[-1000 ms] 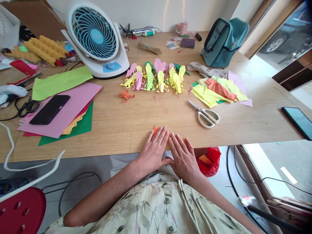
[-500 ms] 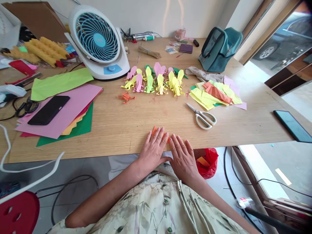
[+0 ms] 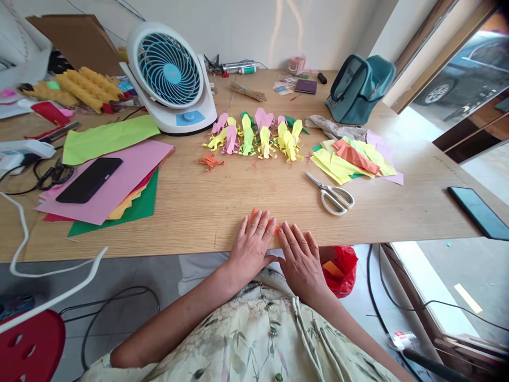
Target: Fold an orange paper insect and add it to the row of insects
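My left hand point(image 3: 251, 245) lies flat, fingers stretched out, on a small folded piece of orange paper point(image 3: 275, 228) at the near edge of the wooden table point(image 3: 199, 207). Only slivers of the orange paper show past the fingertips. My right hand point(image 3: 301, 259) lies flat beside it, fingers spread, its thumb touching the left thumb. Scissors point(image 3: 333, 194) with white handles lie a little beyond my right hand. Further back stands a row of folded paper figures point(image 3: 257, 137) in yellow, pink and green, with one small orange figure point(image 3: 210, 161) to their left.
A stack of coloured paper sheets point(image 3: 123, 175) with a black phone point(image 3: 89, 179) on it lies at left. A desk fan point(image 3: 170, 74) stands behind. Cut paper pieces point(image 3: 352, 156), a teal bag point(image 3: 360, 87) and another phone point(image 3: 479, 212) are at right. A red bag point(image 3: 338, 265) hangs below the table edge.
Both hands stay flat on the orange paper, with slightly more of it showing past the fingertips. The view has shifted a little; nothing on the table has moved.
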Demonstrator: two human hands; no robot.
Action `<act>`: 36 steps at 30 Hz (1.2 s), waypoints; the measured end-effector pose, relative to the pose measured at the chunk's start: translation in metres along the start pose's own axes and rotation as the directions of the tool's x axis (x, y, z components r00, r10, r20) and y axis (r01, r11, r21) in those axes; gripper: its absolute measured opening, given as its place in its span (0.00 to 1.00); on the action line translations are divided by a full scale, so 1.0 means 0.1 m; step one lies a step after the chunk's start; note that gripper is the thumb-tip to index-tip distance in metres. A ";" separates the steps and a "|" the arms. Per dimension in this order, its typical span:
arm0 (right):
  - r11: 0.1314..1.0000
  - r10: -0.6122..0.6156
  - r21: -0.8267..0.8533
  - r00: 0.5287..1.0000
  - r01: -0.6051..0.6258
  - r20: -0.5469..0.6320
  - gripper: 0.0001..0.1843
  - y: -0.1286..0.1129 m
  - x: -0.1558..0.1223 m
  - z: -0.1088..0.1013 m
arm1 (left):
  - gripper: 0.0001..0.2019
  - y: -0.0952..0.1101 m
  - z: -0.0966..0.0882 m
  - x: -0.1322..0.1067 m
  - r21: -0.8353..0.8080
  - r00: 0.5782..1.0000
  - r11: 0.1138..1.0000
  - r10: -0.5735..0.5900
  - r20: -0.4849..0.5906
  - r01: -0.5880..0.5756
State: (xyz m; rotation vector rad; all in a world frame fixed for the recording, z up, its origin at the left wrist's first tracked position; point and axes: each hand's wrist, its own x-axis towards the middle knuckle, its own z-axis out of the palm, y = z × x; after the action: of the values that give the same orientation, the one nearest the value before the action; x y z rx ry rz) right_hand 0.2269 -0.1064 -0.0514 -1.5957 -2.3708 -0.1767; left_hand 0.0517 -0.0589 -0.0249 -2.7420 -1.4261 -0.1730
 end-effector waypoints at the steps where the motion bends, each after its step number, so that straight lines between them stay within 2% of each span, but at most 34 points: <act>1: 1.000 0.000 0.002 1.000 0.000 -0.001 0.39 0.00 0.00 0.01 | 0.43 0.00 0.00 0.00 0.002 1.000 1.000 -0.005 0.000 0.005; 12: 1.000 0.010 0.012 1.000 -0.010 0.001 0.41 -0.01 0.00 0.01 | 0.45 0.02 -0.07 0.01 0.003 0.997 1.000 -0.024 0.069 0.024; 18: 1.000 0.028 -0.004 0.997 -0.028 -0.065 0.39 -0.05 -0.01 0.05 | 0.47 0.02 -0.05 0.02 0.026 0.988 0.995 -0.103 0.116 0.100; 23: 0.999 0.032 0.003 0.998 -0.032 -0.047 0.38 -0.06 0.01 0.01 | 0.45 -0.03 -0.09 0.02 0.013 0.988 0.997 -0.078 0.135 0.077; 28: 0.998 -0.051 0.031 0.999 0.052 -0.010 0.39 -0.08 0.10 -0.05 | 0.46 -0.03 -0.09 0.00 -0.014 0.990 0.998 -0.065 0.129 0.067; 31: 0.998 -0.058 0.030 0.998 0.058 -0.017 0.37 -0.08 0.14 -0.05 | 0.46 -0.05 -0.07 0.01 -0.061 0.992 0.997 -0.047 0.115 0.055; 33: 0.998 -0.052 0.027 0.998 0.052 -0.019 0.36 -0.08 0.14 -0.04 | 0.44 -0.08 -0.13 0.00 -0.109 0.997 0.994 -0.018 0.077 0.027; 36: 0.998 -0.054 0.038 0.999 0.054 0.004 0.35 -0.07 0.13 -0.04 | 0.34 -0.14 -0.43 -0.21 -0.200 0.993 0.974 0.099 -0.071 -0.112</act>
State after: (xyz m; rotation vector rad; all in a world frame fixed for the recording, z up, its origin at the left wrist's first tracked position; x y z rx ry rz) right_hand 0.2161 -0.0983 -0.0436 -1.5176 -2.4080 -0.1378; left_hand 0.0244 -0.0721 0.0154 -2.9367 -1.3115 -0.4158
